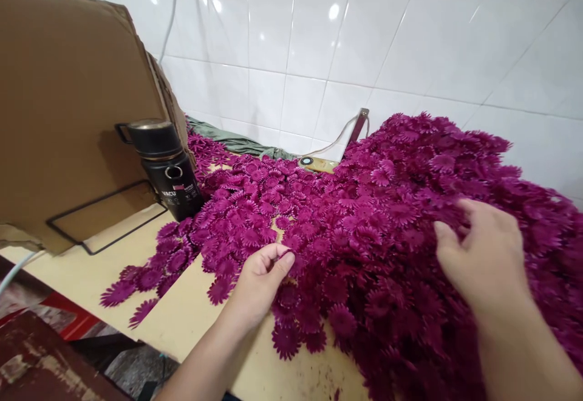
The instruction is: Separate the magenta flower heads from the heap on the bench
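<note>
A big heap of magenta fabric flower petals (392, 206) covers the right half of a pale wooden table (191, 322). My left hand (263, 279) rests at the heap's near left edge, its fingers curled and pinched on one magenta petal piece. My right hand (483, 255) lies on top of the heap further right, fingers bent and dug into the petals, gripping a bunch of them. Loose petals (150, 279) trail off toward the table's left front edge.
A black vacuum flask (168, 167) stands at the back left beside a tall cardboard sheet (68, 103) with a black wire frame (104, 219). A white tiled wall (364, 36) is behind. A yellow tool with a cable (319, 163) and green cloth (237, 143) lie at the back.
</note>
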Tool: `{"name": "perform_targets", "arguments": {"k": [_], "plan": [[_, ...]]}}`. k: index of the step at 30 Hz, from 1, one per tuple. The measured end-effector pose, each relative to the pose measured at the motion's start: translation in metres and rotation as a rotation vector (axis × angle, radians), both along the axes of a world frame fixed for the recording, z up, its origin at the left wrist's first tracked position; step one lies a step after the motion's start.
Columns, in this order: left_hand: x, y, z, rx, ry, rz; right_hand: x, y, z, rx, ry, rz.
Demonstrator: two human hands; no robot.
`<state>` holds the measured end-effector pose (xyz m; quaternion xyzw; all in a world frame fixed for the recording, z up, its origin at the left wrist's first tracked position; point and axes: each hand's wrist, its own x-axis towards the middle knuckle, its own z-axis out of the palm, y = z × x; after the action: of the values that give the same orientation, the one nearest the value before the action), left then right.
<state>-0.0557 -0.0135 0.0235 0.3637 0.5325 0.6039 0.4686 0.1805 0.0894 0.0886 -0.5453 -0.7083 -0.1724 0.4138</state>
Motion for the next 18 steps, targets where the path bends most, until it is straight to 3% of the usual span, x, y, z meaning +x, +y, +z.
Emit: {"name": "perform_targets", "arguments": {"k": [3,6,8,12,18], "plan": [[0.009,0.007,0.000,0.001,0.031,0.006,-0.036,-0.030,-0.010,-0.098,0.033,0.191],[0.016,0.012,-0.004,0.012,0.000,-0.013,-0.080,-0.058,-0.024,-0.492,0.121,0.529],[0.018,0.014,-0.008,0.011,-0.038,-0.010,-0.099,-0.066,-0.031,-0.667,0.182,0.636],[0.017,0.012,-0.011,-0.004,-0.067,-0.045,-0.106,-0.062,-0.038,-0.872,0.267,0.720],[0.017,0.006,-0.003,0.051,0.023,-0.128,-0.101,-0.054,-0.042,-0.833,0.360,0.717]]}}
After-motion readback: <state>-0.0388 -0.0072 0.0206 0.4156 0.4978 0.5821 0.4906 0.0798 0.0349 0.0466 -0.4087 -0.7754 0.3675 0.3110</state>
